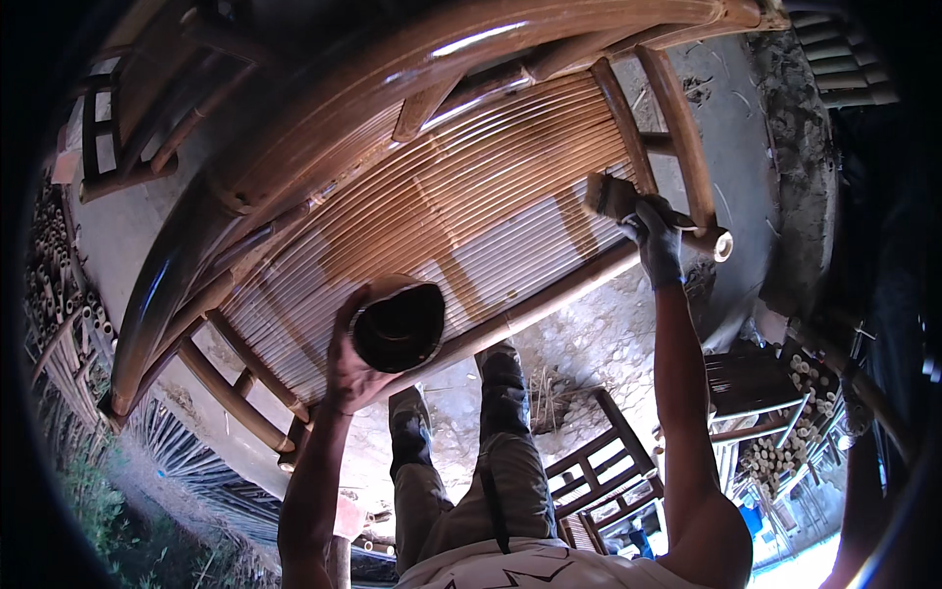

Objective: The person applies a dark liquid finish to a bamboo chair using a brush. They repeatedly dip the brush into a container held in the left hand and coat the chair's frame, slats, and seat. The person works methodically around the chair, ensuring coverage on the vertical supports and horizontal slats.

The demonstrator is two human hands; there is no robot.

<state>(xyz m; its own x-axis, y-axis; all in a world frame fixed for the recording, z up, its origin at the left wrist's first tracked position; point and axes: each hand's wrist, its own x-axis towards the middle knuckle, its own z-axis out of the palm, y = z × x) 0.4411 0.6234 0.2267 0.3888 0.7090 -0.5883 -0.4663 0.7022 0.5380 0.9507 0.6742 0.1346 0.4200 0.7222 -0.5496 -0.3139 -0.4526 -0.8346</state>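
Note:
A bamboo bench [530,142] with a slatted seat and a thick curved, glossy top rail fills the middle of the view. Near its front edge, my bare left hand [351,353] is closed round a round container [397,326] with a dark inside; what it holds is too dark to make out. My right hand [655,239], in a grey glove, grips a wide flat paintbrush [612,196]. The bristles point left, at the right end of the seat; whether they touch the slats I cannot tell. Part of the seat looks darker brown, other parts paler and shiny.
Bundles of cut bamboo poles [770,461] lie at the lower right, near a dark bamboo frame [608,466]. More poles [211,456] spread at the lower left beside green plants [108,491]. Another bamboo piece [128,182] stands at the far left. Pale ground [579,334] surrounds the bench.

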